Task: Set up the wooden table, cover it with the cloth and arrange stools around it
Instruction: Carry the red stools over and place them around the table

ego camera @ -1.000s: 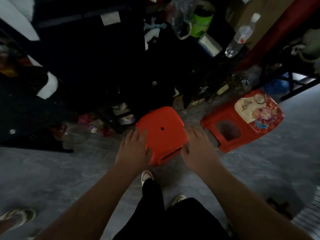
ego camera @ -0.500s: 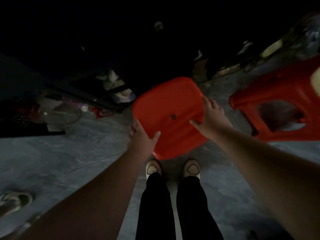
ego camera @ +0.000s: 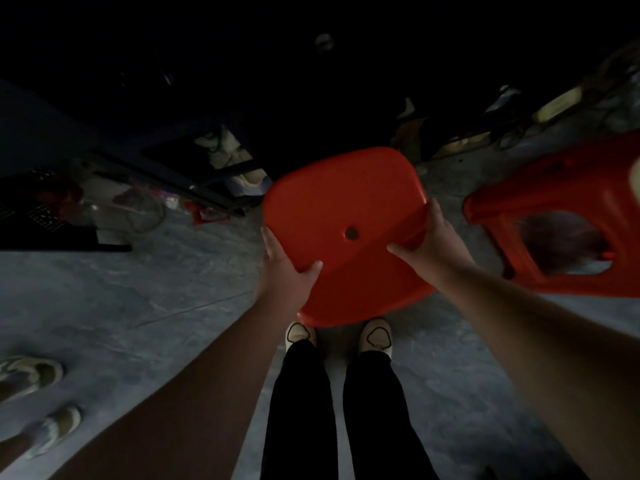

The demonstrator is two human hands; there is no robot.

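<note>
An orange plastic stool (ego camera: pixel 341 206) with a small hole in its seat hangs in front of me above my feet. My left hand (ego camera: pixel 285 265) grips its left edge, thumb on top of the seat. Its right edge is held by my right hand (ego camera: pixel 431 244), thumb also over the seat. A second red stool (ego camera: pixel 554 206) with a cut-out side stands on the floor to the right, partly cut off by the frame edge. No wooden table or cloth is in view.
Dark shelving and clutter (ego camera: pixel 221 157) fill the area ahead, with a clear plastic container (ego camera: pixel 128 209) on the left. Another person's sandalled feet (ego camera: pixel 34 375) are at the lower left. The floor (ego camera: pixel 156 306) is grey concrete.
The view has tilted down and the orange stool has come up closer to me. Both hands have shifted from its near edge to its two sides.
</note>
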